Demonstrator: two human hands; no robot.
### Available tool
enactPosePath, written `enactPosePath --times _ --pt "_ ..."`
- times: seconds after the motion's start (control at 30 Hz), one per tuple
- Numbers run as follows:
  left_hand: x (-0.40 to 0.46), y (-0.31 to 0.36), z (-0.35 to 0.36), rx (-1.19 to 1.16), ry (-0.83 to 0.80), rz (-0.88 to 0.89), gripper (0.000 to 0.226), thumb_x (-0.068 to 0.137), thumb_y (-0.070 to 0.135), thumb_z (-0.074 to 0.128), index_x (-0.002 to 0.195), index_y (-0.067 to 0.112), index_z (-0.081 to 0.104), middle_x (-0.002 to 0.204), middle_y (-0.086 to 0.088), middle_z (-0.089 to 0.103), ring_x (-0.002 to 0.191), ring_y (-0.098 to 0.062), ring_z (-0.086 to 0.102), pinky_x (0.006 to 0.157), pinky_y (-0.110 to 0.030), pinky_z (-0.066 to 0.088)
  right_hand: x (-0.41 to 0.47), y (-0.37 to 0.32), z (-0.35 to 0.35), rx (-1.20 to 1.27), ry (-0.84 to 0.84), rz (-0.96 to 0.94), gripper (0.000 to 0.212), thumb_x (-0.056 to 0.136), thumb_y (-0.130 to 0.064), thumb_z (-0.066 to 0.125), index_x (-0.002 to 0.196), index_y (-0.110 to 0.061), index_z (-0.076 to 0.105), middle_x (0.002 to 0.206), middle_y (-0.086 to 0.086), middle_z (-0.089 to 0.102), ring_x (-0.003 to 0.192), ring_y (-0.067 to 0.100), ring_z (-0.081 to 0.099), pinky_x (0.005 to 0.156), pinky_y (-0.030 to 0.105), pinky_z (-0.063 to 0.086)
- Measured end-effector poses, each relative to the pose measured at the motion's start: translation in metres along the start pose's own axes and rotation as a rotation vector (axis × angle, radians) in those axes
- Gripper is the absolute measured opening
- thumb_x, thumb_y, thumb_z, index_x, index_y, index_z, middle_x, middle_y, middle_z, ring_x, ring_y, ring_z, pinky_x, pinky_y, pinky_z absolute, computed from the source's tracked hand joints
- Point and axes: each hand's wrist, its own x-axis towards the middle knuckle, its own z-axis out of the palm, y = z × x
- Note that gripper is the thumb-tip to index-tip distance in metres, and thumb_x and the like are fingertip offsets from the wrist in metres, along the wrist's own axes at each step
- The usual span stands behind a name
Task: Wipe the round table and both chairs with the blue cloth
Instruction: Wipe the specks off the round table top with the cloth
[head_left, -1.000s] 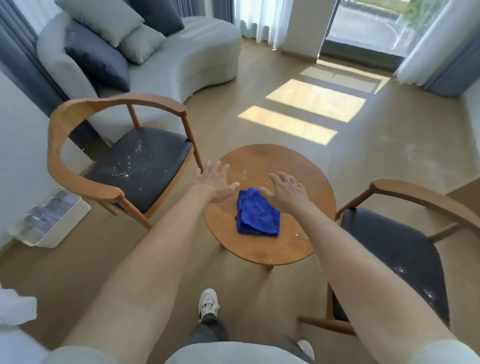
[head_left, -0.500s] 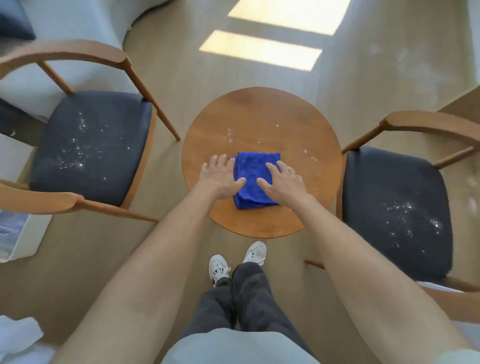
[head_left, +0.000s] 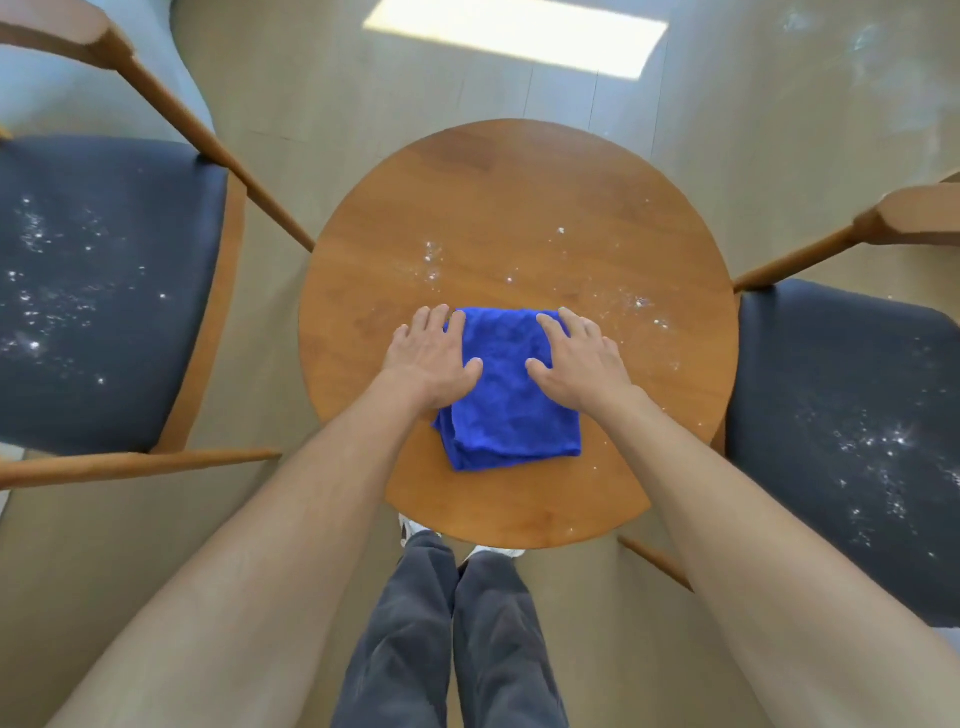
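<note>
A folded blue cloth (head_left: 511, 410) lies on the round wooden table (head_left: 519, 192), near its front half. My left hand (head_left: 431, 358) rests flat on the cloth's left edge, fingers spread. My right hand (head_left: 582, 361) rests flat on its right edge, fingers spread too. Neither hand grips the cloth. White crumbs dot the tabletop beyond the cloth. The left chair (head_left: 104, 291) and the right chair (head_left: 841, 441) have dark seats speckled with white crumbs.
Wooden chair arms reach toward the table on both sides: the left arm (head_left: 208, 150) and the right arm (head_left: 831, 244). My legs and white shoes (head_left: 415, 527) stand just under the table's near edge. Pale wood floor lies beyond, with a sunlit patch (head_left: 519, 36).
The view has closed in and tilted down over the table. Both hands have settled flat on the cloth's far corners, from hovering above it a second ago.
</note>
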Motion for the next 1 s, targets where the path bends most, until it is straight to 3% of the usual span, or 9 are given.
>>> enactPosePath --times 0.27,0.5,0.57,0.63,0.67,0.77,0.87,1.0 --pt "0.040 0.003 0.017 0.070 0.019 0.055 0.067 0.095 0.032 0.042 0.149 0.009 0.010 0.154 -0.006 0.015 0.141 -0.025 0.015 0.110 -0.040 0.027 0.033 0.002 0.012 -0.131 0.048 -0.075 0.062 0.096 -0.025 0.040 0.152 -0.018 0.016 0.158 0.005 0.016 0.144 0.029 0.013 0.112 0.043 0.022" --pt "0.050 0.001 0.017 0.090 0.107 0.093 0.069 0.089 0.021 0.055 0.145 0.009 0.017 0.134 -0.007 0.037 0.120 -0.025 0.037 0.095 -0.035 0.036 0.037 0.000 0.015 -0.197 0.160 -0.078 0.061 0.088 -0.014 0.048 0.146 -0.014 0.029 0.135 0.008 0.040 0.121 0.030 0.035 0.095 0.038 0.034" --pt "0.049 0.003 0.018 0.062 0.130 0.086 0.055 0.087 0.018 0.057 0.135 0.009 0.032 0.126 -0.008 0.040 0.113 -0.025 0.039 0.090 -0.032 0.035 0.036 -0.001 0.016 -0.214 0.205 -0.086 0.051 0.086 -0.008 0.049 0.136 -0.012 0.040 0.125 0.010 0.044 0.112 0.030 0.038 0.087 0.035 0.032" --pt "0.046 0.003 0.017 0.040 0.129 0.076 0.025 0.085 0.013 0.055 0.108 0.011 0.045 0.118 -0.008 0.040 0.103 -0.024 0.037 0.082 -0.029 0.032 0.033 -0.002 0.016 -0.215 0.245 -0.093 0.032 0.083 -0.003 0.048 0.114 -0.010 0.052 0.116 0.010 0.046 0.105 0.029 0.038 0.080 0.033 0.028" --pt "0.044 0.003 0.016 0.018 0.127 0.073 0.016 0.085 0.011 0.054 0.096 0.012 0.043 0.115 -0.008 0.039 0.098 -0.023 0.035 0.079 -0.029 0.030 0.031 -0.001 0.016 -0.208 0.259 -0.089 0.026 0.082 -0.001 0.047 0.106 -0.010 0.053 0.113 0.009 0.046 0.103 0.028 0.038 0.079 0.032 0.027" --pt "0.036 0.001 0.015 -0.057 0.130 0.106 0.018 0.083 0.008 0.052 0.090 0.014 0.036 0.110 -0.006 0.039 0.088 -0.021 0.032 0.077 -0.029 0.030 0.024 0.002 0.015 -0.150 0.293 -0.104 0.028 0.081 0.003 0.046 0.105 -0.010 0.054 0.117 0.007 0.046 0.107 0.027 0.041 0.084 0.032 0.030" --pt "0.020 0.001 0.015 -0.082 0.175 0.151 0.015 0.083 0.006 0.050 0.093 0.011 0.042 0.098 -0.007 0.049 0.078 -0.023 0.038 0.072 -0.030 0.032 0.010 0.007 0.017 -0.081 0.311 -0.130 0.032 0.082 0.004 0.044 0.108 -0.012 0.055 0.111 0.002 0.054 0.107 0.024 0.048 0.090 0.031 0.031" --pt "-0.019 0.004 0.024 -0.066 0.419 0.277 0.023 0.063 -0.010 0.061 0.081 0.003 0.056 0.075 -0.012 0.054 0.062 -0.029 0.046 0.056 -0.038 0.041 -0.029 0.012 0.020 0.020 0.467 -0.235 0.036 0.069 0.014 0.052 0.095 -0.007 0.065 0.093 0.005 0.065 0.089 0.029 0.062 0.080 0.040 0.046"
